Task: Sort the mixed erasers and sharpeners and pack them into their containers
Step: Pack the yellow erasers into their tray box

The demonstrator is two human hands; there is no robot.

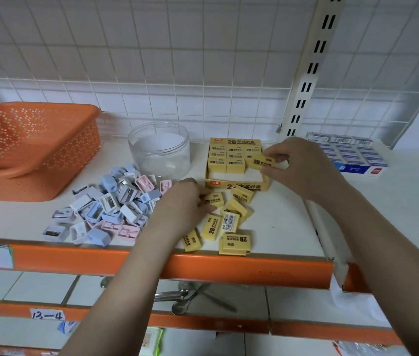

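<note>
At the far left of the white shelf (288,227), an orange perforated basket (31,147) lies tipped, its lower edge near the shelf's orange front lip (229,265). Just right of it a heap of blue, pink and white pencil sharpeners (105,206) spreads almost to that lip. Behind the heap stands a clear round jar (159,150), open at the top, close to the wire-grid back wall (177,73).

The left hand (180,204) sits at the heap's right edge, fingers curled and pinching one yellow 2B eraser (213,199) at the top of the loose yellow erasers (229,224). These lie scattered down to the front lip, the lowest ones at the very edge.

Behind them is the yellow eraser box (236,186), its rear rows filled and its front strip bare. The right hand (303,163) pinches another yellow eraser (261,161) over the box's right side. Bare shelf lies open right of the loose erasers, up to a white upright (313,68). Beyond it sits a box of blue-and-white erasers (349,155).
</note>
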